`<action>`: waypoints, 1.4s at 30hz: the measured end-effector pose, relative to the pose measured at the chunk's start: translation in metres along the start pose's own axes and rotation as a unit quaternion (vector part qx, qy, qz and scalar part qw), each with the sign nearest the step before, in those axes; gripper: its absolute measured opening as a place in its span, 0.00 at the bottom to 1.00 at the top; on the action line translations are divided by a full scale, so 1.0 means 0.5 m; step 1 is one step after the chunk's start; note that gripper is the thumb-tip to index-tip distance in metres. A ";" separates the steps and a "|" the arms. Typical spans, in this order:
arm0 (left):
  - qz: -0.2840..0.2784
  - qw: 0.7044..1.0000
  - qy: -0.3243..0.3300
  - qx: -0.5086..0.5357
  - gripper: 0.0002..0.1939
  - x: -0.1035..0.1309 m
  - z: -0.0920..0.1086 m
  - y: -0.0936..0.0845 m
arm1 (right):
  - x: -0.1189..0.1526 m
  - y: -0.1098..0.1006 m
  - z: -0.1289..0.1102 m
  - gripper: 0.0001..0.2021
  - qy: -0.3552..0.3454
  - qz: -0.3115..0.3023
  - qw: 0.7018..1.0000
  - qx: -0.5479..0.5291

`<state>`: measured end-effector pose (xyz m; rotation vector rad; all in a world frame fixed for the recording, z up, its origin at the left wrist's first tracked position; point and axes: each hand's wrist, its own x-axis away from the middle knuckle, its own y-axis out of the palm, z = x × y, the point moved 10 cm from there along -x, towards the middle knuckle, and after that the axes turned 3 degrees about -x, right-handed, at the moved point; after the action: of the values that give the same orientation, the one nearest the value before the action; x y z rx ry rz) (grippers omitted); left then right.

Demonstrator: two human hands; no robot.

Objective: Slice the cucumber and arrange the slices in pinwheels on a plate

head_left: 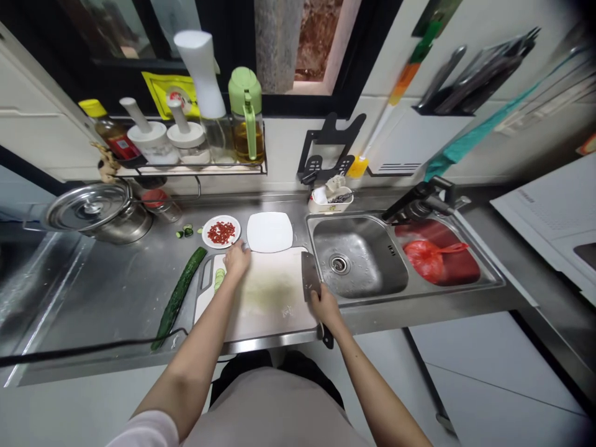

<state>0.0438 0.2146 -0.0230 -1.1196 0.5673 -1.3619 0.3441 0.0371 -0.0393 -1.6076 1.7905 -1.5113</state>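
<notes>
My left hand point(237, 259) is over the upper left edge of the white cutting board point(265, 316), close to a white plate of chopped red pieces point(221, 232). Its fingers are bent and a little apart, and no held object shows. Pale green cucumber slices point(218, 279) lie beside it on the board. My right hand point(326, 305) grips a cleaver point(309, 273) near where blade meets handle. The blade lies along the board's right edge, the black handle pointing toward me. An empty white plate point(269, 231) sits just beyond the board.
A whole cucumber point(179, 298) lies left of the board, near a black cable point(93, 352). Lidded pot point(121, 217) stands farther left. To the right are the sink point(363, 254) and a red plastic bag point(426, 261). A bottle rack point(195, 169) hangs behind.
</notes>
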 end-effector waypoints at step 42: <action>-0.040 0.936 -0.049 0.347 0.12 0.114 -0.108 0.083 | -0.015 -0.064 0.010 0.17 0.006 0.034 0.999 0.013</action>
<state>0.0275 0.1385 -0.0659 -0.6250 -0.0518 -1.4051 0.3677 0.0465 -0.0181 -1.5126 1.8055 -1.5116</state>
